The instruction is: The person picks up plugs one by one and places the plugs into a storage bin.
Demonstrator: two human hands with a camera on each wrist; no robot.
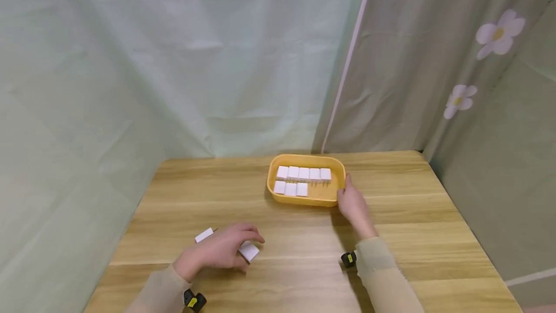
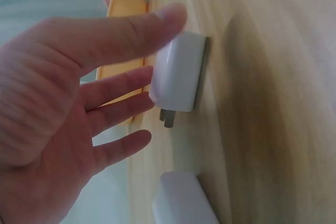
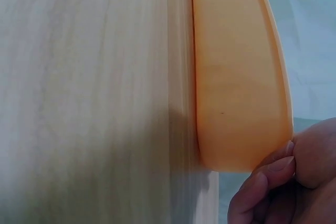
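Two small white plastic plug adapters lie on the near left part of the light wooden table (image 1: 304, 264). The left hand (image 1: 221, 250) hovers palm down over them, forearm coming in from the lower left. Its fingers are straight and slightly spread, the thumb and fingertips just reaching one white adapter (image 2: 178, 72) (image 1: 249, 251), which lies flat with short metal prongs showing at one end. No curled hold on it is visible. The second white adapter (image 1: 204, 234) (image 2: 181, 200) rests just beside the hand, on its far left side in the head view.

Farther back, near the table's middle, sits a shallow yellow plastic tray (image 1: 334, 199) with rounded corners. Eight more white adapters (image 1: 304, 174) stand in it in two rows, five behind and three in front. The right hand (image 1: 353, 204) reaches forward from the lower right and holds the tray's right rim, fingertips (image 3: 268, 174) curled against the edge.

No readable writing or brand marks show on the adapters or tray.

Bare wood lies between the hands and along the front edge. Pale green fabric hangs behind and to the left, and a curtain with flower prints (image 1: 499, 33) hangs at right.
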